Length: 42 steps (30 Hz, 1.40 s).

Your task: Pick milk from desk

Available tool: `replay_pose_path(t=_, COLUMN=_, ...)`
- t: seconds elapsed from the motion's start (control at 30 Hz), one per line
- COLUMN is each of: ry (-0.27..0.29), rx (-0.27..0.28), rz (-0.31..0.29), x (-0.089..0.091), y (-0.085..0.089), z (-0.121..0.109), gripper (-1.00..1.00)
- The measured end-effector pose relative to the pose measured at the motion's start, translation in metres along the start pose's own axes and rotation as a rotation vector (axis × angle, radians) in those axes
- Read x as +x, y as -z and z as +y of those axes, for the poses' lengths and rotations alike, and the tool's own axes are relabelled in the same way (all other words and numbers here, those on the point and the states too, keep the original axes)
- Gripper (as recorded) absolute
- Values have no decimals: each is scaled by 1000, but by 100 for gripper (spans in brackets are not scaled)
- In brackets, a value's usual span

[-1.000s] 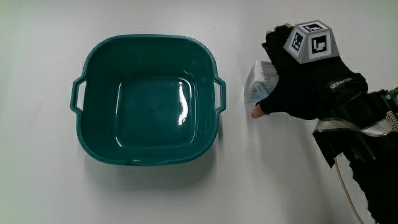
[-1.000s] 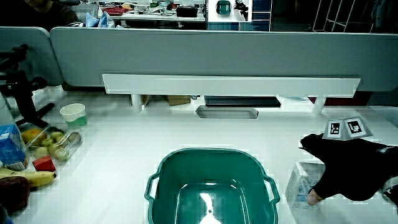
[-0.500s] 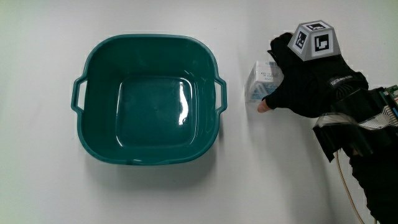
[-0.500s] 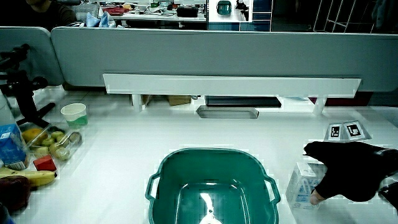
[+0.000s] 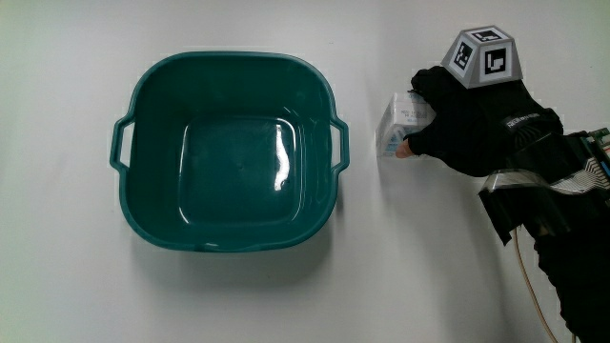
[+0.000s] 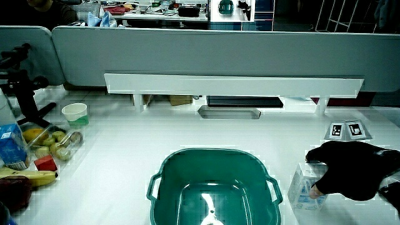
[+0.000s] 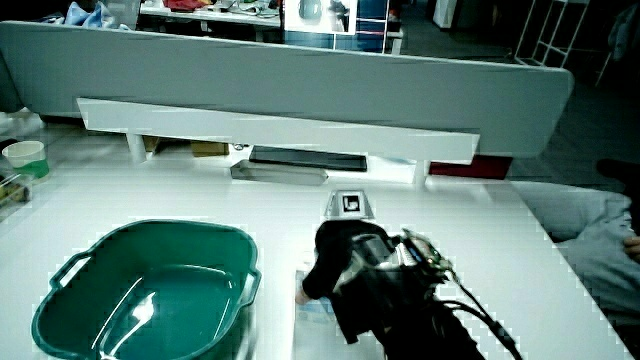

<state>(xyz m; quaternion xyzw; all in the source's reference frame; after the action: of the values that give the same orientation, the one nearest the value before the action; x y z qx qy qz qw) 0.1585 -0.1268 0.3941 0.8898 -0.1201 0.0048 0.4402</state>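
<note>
My hand (image 5: 467, 129) is closed around the milk (image 5: 396, 126), a small pale carton standing on the white desk (image 5: 286, 295) just beside the handle of the teal basin (image 5: 229, 152); the thumb presses the carton's face nearer to me, and the other fingers wrap over its top and the face farther from me, so I judge this a grasp and not a mere touch; in a side view the milk (image 6: 306, 187) seems to sit with its base on the desk and my hand (image 6: 350, 172) draped over its upper part, though whether the base has just left the surface I cannot tell; in a side view my hand (image 7: 335, 262) and forearm hide nearly all of the carton; the relation that matters for the lift is simple: the carton lies between my palm and the basin, its long axis about upright, with the basin's handle near its free face; so, as I judge it, the move wanted is straight up, away from the desk, with no drift toward the basin's rim, since a sideways nudge could knock the carton against that handle; the carton looks light and its walls soft, so a firm but not crushing hold should serve; the basin itself is empty and plays no part in the pick.
</note>
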Motion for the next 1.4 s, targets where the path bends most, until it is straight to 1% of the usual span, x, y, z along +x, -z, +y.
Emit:
replay_pose_path(t=0.03, ry=6, rx=14, rz=0, x=1, y=0, z=0, gripper=68)
replay_pose_path(t=0.07, ry=5, rx=16, rz=-2, x=1, y=-1, z=0, gripper=71)
replay_pose_path(t=0.1, ry=8, rx=25, rz=5, x=3, y=-1, z=1, gripper=74)
replay_pose_path(t=0.13, ry=-1, rx=35, rz=14, x=2, y=-3, z=-1, gripper=77)
replay_pose_path(t=0.17, ry=-1, rx=27, rz=11, x=2, y=-3, z=-1, gripper=81)
replay_pose_path(t=0.2, ry=0, rx=33, rz=16, x=3, y=-3, z=0, gripper=84)
replay_pose_path(t=0.23, ry=3, rx=32, rz=12, x=3, y=-3, z=0, gripper=87)
replay_pose_path(t=0.27, ry=-9, rx=30, rz=13, x=3, y=-3, z=0, gripper=90)
replay_pose_path(t=0.3, ry=-1, rx=39, rz=6, x=3, y=-3, z=0, gripper=94)
replay_pose_path(t=0.33, ry=-5, rx=45, rz=1, x=2, y=-3, z=0, gripper=97)
replay_pose_path(t=0.37, ry=-2, rx=50, rz=-15, x=2, y=-3, z=0, gripper=100)
replay_pose_path(t=0.4, ry=-13, rx=55, rz=-17, x=1, y=-4, z=-1, gripper=100)
replay_pose_path(t=0.47, ry=-4, rx=55, rz=-27, x=2, y=-3, z=0, gripper=100)
replay_pose_path(t=0.63, ry=-19, rx=69, rz=-45, x=-1, y=-3, z=-2, gripper=100)
replay_pose_path(t=0.67, ry=-21, rx=85, rz=-49, x=-2, y=-4, z=-4, gripper=100)
replay_pose_path(t=0.73, ry=-25, rx=79, rz=-54, x=-3, y=-4, z=-4, gripper=100)
replay_pose_path(t=0.77, ry=-30, rx=87, rz=-57, x=-3, y=-4, z=-5, gripper=100)
replay_pose_path(t=0.93, ry=-24, rx=102, rz=-100, x=-8, y=-6, z=-10, gripper=100)
replay_pose_path(t=1.0, ry=-28, rx=117, rz=-100, x=-9, y=-9, z=-14, gripper=100)
replay_pose_path(t=1.03, ry=-28, rx=116, rz=-102, x=-10, y=-10, z=-15, gripper=100)
replay_pose_path(t=1.07, ry=-46, rx=126, rz=-101, x=-13, y=-13, z=-20, gripper=100)
replay_pose_path(t=1.1, ry=-36, rx=141, rz=-113, x=-14, y=-15, z=-22, gripper=100)
replay_pose_path(t=1.13, ry=-41, rx=152, rz=-120, x=-16, y=-18, z=-26, gripper=100)
replay_pose_path(t=1.17, ry=-51, rx=149, rz=-123, x=-19, y=-21, z=-30, gripper=100)
replay_pose_path(t=1.2, ry=-47, rx=165, rz=-129, x=-21, y=-24, z=-33, gripper=100)
replay_pose_path(t=1.4, ry=-97, rx=216, rz=-167, x=-40, y=-42, z=-58, gripper=100)
